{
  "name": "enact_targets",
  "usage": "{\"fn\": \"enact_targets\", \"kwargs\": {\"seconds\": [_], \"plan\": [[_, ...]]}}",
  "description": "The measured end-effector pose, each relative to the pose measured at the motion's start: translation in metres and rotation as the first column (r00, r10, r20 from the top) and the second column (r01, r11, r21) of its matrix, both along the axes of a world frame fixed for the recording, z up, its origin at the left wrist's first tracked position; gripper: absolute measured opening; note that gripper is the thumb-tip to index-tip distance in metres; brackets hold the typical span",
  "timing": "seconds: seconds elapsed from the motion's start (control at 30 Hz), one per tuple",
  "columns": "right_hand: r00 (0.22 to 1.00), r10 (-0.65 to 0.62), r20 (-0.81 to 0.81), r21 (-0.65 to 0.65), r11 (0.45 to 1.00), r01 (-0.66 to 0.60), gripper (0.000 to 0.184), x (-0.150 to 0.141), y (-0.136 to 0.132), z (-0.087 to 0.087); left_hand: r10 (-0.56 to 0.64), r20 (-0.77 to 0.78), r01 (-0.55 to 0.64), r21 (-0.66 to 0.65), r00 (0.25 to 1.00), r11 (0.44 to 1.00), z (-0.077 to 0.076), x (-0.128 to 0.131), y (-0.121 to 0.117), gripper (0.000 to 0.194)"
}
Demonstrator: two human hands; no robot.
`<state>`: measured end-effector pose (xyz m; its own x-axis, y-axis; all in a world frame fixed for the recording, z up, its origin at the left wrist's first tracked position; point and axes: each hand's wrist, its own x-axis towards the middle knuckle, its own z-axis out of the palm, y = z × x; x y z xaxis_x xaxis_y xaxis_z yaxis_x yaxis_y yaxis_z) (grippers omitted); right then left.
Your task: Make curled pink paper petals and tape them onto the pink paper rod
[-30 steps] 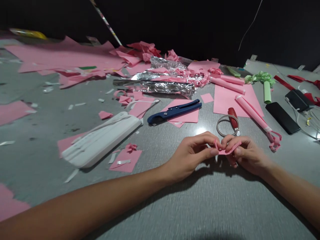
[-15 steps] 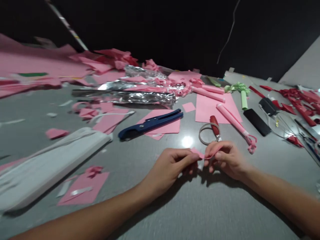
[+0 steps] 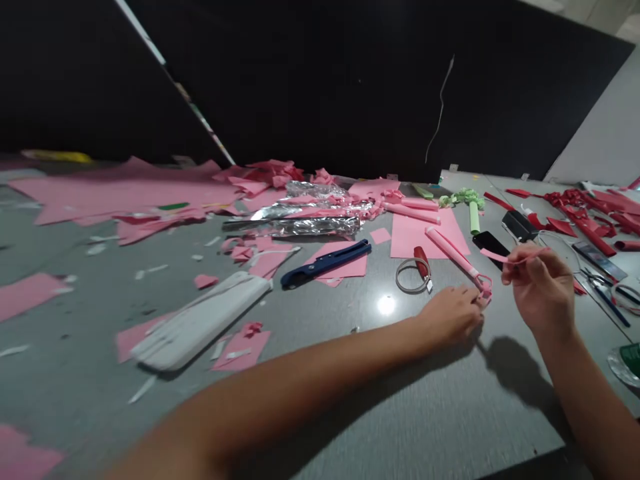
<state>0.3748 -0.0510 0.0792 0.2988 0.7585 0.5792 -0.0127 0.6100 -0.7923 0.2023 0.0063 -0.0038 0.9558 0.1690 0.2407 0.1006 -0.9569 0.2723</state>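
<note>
My right hand (image 3: 543,290) is raised at the right, pinching a thin pink paper strip (image 3: 494,255) whose end sticks out leftward. My left hand (image 3: 453,315) reaches across the table with bent fingers at the curled lower end of a pink paper tube (image 3: 453,252). Its fingertips are partly hidden and seem closed on that curled end. The tube slants over a pink paper sheet (image 3: 405,237). Left of the hand lies a ring of grey cord (image 3: 409,289) beside a red-handled tool (image 3: 421,262).
Blue cutters (image 3: 327,262) lie on pink sheets. A white flat bundle (image 3: 205,320), silver foil (image 3: 310,227) and pink scraps spread leftward. A black phone (image 3: 490,245), green tube (image 3: 474,219), red paper pieces (image 3: 590,220) and scissors (image 3: 605,287) lie right. A black panel (image 3: 320,87) stands behind.
The view has tilted up and shifted. My hands, together before, are apart: the right has lifted away rightward with the pink strip; the left has let go of it and moved to the tube's end.
</note>
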Motion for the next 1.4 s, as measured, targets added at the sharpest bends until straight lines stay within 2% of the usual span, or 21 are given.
{"fn": "enact_targets", "kwargs": {"seconds": [0.07, 0.1, 0.2, 0.3, 0.43, 0.47, 0.5, 0.53, 0.6, 0.67, 0.7, 0.73, 0.83, 0.93, 1.13, 1.4], "plan": [[0.999, -0.043, 0.007, 0.012, 0.999, 0.043, 0.016, 0.006, -0.012, -0.006, 0.083, 0.028, -0.083, -0.004, 0.996, 0.997, -0.001, 0.034, 0.006, 0.034], [0.999, -0.05, 0.011, 0.01, 0.999, 0.05, 0.016, 0.008, -0.016, -0.009, 0.112, 0.037, -0.112, -0.008, 0.993, 0.994, -0.002, 0.046, 0.009, 0.033], [0.999, -0.031, 0.026, 0.0, 1.0, 0.031, 0.014, 0.01, -0.022, -0.015, 0.135, 0.063, -0.133, -0.034, 0.989, 0.991, -0.004, 0.057, 0.016, 0.026], [0.999, 0.039, 0.016, 0.0, 0.999, -0.039, 0.009, 0.006, -0.021, -0.017, 0.107, 0.082, -0.1, -0.085, 0.991, 0.991, -0.002, 0.029, 0.02, 0.02], [0.983, 0.182, -0.006, -0.045, 0.982, -0.182, 0.008, -0.011, -0.022, -0.025, 0.145, 0.113, -0.115, -0.234, 0.983, 0.965, 0.0, -0.047, 0.013, 0.018], [0.974, 0.226, 0.001, -0.068, 0.972, -0.225, 0.009, -0.017, -0.023, -0.028, 0.206, 0.161, -0.127, -0.4, 0.965, 0.908, -0.001, -0.067, 0.009, 0.016], [0.961, 0.277, 0.014, -0.097, 0.957, -0.274, 0.009, -0.023, -0.024, -0.031, 0.295, 0.18, -0.155, -0.544, 0.938, 0.825, -0.002, -0.084, 0.004, 0.015], [0.942, 0.334, 0.031, -0.134, 0.935, -0.328, 0.008, -0.03, -0.025, -0.033, 0.375, 0.157, -0.176, -0.678, 0.914, 0.714, -0.004, -0.1, -0.001, 0.017], [0.884, 0.463, 0.072, -0.215, 0.872, -0.44, 0.007, -0.044, -0.027, -0.034, 0.501, 0.112, -0.141, -0.887, 0.858, 0.44, -0.008, -0.122, -0.01, 0.022], [0.818, 0.56, 0.136, -0.273, 0.814, -0.512, 0.007, -0.059, -0.026, -0.033, 0.568, 0.091, -0.033, -0.978, 0.818, 0.204, -0.011, -0.132, -0.014, 0.029], [0.791, 0.584, 0.184, -0.285, 0.802, -0.525, 0.007, -0.066, -0.025, -0.033, 0.589, 0.093, 0.025, -0.992, 0.802, 0.123, -0.012, -0.135, -0.014, 0.033], [0.772, 0.59, 0.236, -0.287, 0.801, -0.525, 0.008, -0.072, -0.024, -0.033, 0.602, 0.098, 0.074, -0.995, 0.792, 0.065, -0.012, -0.136, -0.013, 0.037], [0.759, 0.56, 0.332, -0.263, 0.827, -0.496, 0.011, -0.082, -0.023, -0.037, 0.607, 0.106, 0.167, -0.985, 0.788, -0.045, -0.012, -0.137, -0.008, 0.043], [0.78, 0.529, 0.335, -0.27, 0.847, -0.458, 0.014, -0.08, -0.024, -0.046, 0.59, 0.118, 0.216, -0.972, 0.798, -0.098, -0.01, -0.139, -0.006, 0.041], [0.786, 0.539, 0.302, -0.328, 0.833, -0.445, 0.016, -0.067, -0.025, -0.056, 0.56, 0.123, 0.228, -0.966, 0.819, -0.121, -0.004, -0.143, -0.007, 0.029], [0.77, 0.576, 0.275, -0.372, 0.802, -0.467, 0.017, -0.067, -0.024, -0.062, 0.554, 0.113, 0.216, -0.968, 0.825, -0.125, -0.003, -0.143, -0.008, 0.027]]}}
